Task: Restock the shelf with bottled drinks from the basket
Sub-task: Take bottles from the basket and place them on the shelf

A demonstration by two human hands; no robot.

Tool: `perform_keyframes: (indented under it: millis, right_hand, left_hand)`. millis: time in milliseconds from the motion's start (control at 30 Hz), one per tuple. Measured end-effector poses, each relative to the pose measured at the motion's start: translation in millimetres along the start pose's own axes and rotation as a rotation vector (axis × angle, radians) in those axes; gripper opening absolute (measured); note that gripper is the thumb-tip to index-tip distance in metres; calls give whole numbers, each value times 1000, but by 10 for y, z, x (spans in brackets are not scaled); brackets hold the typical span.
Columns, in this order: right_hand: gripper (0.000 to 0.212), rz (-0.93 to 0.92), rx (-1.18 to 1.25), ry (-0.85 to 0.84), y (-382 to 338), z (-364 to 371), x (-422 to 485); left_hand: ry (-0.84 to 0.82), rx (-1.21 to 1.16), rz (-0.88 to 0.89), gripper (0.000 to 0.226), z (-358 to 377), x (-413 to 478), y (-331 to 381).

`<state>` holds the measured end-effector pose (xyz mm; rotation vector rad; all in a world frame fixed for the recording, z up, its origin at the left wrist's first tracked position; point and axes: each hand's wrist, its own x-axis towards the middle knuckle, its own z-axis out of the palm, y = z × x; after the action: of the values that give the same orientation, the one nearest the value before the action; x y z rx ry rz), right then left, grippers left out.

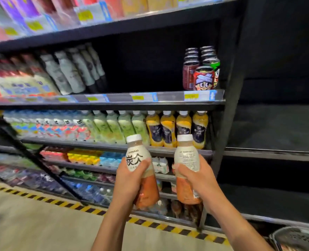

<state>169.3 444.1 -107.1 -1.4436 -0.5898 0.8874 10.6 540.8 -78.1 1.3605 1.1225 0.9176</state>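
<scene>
I hold two white-capped bottles of brown milk tea upright in front of the drinks shelf. My left hand (130,180) grips the left bottle (138,156), whose cream label faces me. My right hand (195,176) grips the right bottle (186,154), its printed back label toward me. Both sit level with the lower shelves. Above them, the middle shelf (141,97) has a wide dark gap between the grey bottles (72,73) and the cans (202,69). The basket (296,238) shows only as a rim at the bottom right corner.
Orange juice bottles (177,129) and pale green bottles (113,127) fill the shelf just behind my hands. A dark shelf upright (229,105) stands to the right. Yellow-black hazard tape (77,207) marks the floor along the shelf base.
</scene>
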Motion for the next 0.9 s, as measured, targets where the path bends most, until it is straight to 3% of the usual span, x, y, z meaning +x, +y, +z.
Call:
perform_keyframes:
  millis: [100,300,433,700,800,900]
  right_hand:
    - [43,-61,-23,6,-236,275,124]
    - [38,-192,29,-21,-986,565,585]
    - [45,-224,27,-88,-1496,709,968]
    - [34,-178,20,-163,-2167,998,1624]
    - [44,-171,-39,-131,-2277,1070,1865]
    - [35,-146,-29,-11,-2323,1141,2182]
  left_hand:
    - [-74,-17,43,37,-161,239,214]
    - [-132,-142,164,44,-220,975,873]
    - [-193,-107,260,29,-300,1420,1268]
    - [-340,-149,270,21,-320,2109,1771]
    - [-352,-166,255,22,-259,2425,1863]
    - [-293,-216,207,27,-125,2878,1891]
